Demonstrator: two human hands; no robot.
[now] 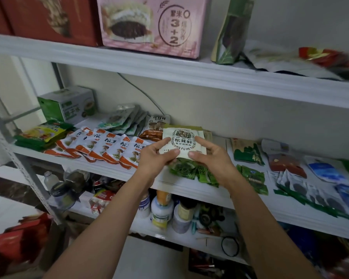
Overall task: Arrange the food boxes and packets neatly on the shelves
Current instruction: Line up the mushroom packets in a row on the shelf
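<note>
We pinch the cream mushroom-seasoning packet [183, 142] with left hand [157, 158] and right hand [209, 158] above the middle shelf [113, 168]; it should go down square beside the fanned orange-and-white packets [105, 147].

- We count three white shelves [129, 59].
- We count one pink box [151, 25].
- We count one green-and-white box [69, 104].
- We count at least five white-and-orange packets [109, 147].
- We count one cream packet [182, 142].

The pink cardboard box [151, 27] reads "3+2", the cream square packet [182, 142] "松茸鲜", the green-and-white carton [69, 105] "椰子水", the white-and-orange sachets [109, 147] "松茸".
</note>
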